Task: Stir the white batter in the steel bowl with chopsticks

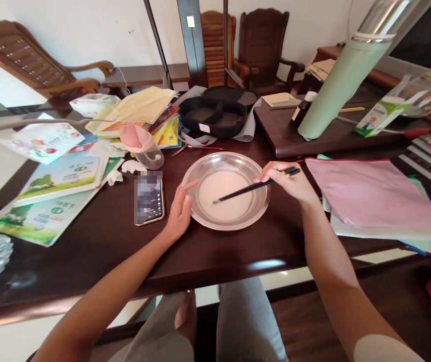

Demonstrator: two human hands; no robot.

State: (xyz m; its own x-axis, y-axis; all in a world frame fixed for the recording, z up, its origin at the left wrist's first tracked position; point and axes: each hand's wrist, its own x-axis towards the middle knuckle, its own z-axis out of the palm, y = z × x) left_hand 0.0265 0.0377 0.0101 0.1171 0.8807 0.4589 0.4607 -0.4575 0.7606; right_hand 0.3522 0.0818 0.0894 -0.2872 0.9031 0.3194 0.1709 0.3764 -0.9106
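A round metal dish (230,224) stands on the dark table, with a whitish liquid (234,188) covering its bottom. My right hand (285,181) is closed around a pair of black chopsticks (245,190) at the dish's right side. Their tips reach down to the liquid near the middle of the dish. At the left rim rests my left hand (181,208), fingers stretched out, with the index finger lying over the edge. A phone (149,198) with a lit screen lies just left of that hand.
Left of the dish are a pink-lidded cup (142,146), crumpled tissues (115,173) and booklets (61,186). Behind it sits an open black case (213,115). A green thermos (347,75) stands at the back right, and a pink folder (369,191) lies beside my right forearm.
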